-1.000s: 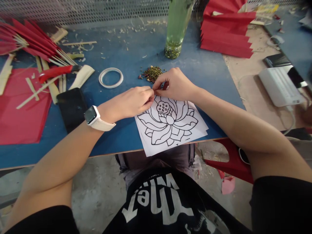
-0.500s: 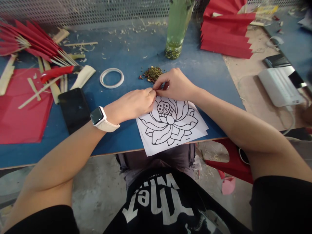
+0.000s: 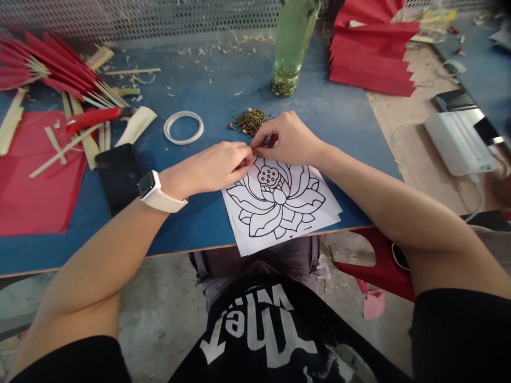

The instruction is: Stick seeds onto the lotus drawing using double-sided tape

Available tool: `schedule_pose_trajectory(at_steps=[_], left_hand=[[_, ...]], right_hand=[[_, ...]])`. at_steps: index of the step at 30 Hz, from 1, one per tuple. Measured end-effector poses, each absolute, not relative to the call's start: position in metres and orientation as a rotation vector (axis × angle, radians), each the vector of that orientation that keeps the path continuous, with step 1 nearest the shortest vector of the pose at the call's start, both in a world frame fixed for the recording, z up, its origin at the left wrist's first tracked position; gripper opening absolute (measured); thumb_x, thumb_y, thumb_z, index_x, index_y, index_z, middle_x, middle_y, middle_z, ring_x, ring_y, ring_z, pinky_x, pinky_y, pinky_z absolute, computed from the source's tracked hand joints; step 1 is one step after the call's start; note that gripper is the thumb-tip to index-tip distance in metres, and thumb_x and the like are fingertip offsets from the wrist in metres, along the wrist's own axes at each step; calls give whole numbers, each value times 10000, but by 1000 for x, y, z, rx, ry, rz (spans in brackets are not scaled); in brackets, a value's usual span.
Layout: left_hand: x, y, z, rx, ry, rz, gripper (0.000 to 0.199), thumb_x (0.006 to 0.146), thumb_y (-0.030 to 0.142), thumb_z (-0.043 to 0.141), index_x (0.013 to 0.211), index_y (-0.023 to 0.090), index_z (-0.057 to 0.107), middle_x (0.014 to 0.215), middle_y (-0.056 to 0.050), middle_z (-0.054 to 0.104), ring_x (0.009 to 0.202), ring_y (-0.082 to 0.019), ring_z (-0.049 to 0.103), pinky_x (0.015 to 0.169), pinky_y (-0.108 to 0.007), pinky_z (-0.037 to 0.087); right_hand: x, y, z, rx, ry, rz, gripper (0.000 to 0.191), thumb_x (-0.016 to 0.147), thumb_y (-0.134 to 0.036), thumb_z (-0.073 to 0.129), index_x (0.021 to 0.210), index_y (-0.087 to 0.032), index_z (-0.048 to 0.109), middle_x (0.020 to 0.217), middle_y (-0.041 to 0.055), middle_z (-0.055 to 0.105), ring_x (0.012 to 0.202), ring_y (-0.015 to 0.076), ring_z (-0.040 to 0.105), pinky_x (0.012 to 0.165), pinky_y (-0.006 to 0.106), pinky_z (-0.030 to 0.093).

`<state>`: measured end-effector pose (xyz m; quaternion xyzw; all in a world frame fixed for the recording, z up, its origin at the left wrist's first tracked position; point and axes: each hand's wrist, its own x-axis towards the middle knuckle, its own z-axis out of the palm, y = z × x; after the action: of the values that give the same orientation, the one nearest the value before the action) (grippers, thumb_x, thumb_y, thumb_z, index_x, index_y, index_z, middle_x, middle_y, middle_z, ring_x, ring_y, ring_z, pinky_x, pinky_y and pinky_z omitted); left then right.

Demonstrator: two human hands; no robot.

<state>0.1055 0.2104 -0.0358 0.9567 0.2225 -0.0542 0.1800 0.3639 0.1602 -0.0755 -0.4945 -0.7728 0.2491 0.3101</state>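
Observation:
Several white paper sheets [image 3: 263, 243] lie stacked a little askew at the table's front edge, the top one printed with a black lotus outline. My right hand [image 3: 285, 137] is closed in a pinch at their upper left corner, thumb and forefinger meeting over the paper. Close against those fingertips, my left hand [image 3: 229, 164] rests over the sheets' left edge with its fingers curled together. Whatever its fingertips hold is hidden. Just behind my right hand sits a small pile of green and reddish grains [image 3: 251, 121].
A roll of white tape [image 3: 183, 127] and a black phone [image 3: 120, 175] lie left. Further left are a red-handled knife [image 3: 93, 119], bamboo strips and red folded paper [image 3: 67, 64]. A tall green-tinted bottle [image 3: 289, 58] stands behind. On the right is a white power bank [image 3: 459, 141].
My left hand has drawn back slightly to the left and up, its wrist and watch moving with it. My right hand stays in its pinch at the paper's corner.

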Motion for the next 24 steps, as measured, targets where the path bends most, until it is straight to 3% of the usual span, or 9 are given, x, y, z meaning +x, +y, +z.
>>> schedule_pose_trajectory(at_steps=[9,17,24], left_hand=[[109,203,-40,2800,651,-180,290,1244,216,587,1332,112,842,1253,-181,866,1178,-348,887,1035,-433,646],[129,182,-21,2890,793,-502,342,1316,161,535,1489,41,803,1441,-230,865,1241,-399,910,965,-460,618],[132,176,-18,2918,815,-523,351,1308,143,568,1538,12,797,1444,-268,862,1233,-422,911,895,-468,594]], right_hand=[[364,160,-76,-1298,-2041,663,214,991,-125,798,984,-226,987,1003,47,949,956,252,859,1028,424,708],[363,162,-76,-1313,-2057,651,228,1001,-80,819,982,-230,989,1038,49,968,982,261,882,1068,416,704],[363,163,-78,-1331,-2054,629,229,1002,-96,813,1002,-241,991,1043,28,965,977,259,873,1072,450,718]])
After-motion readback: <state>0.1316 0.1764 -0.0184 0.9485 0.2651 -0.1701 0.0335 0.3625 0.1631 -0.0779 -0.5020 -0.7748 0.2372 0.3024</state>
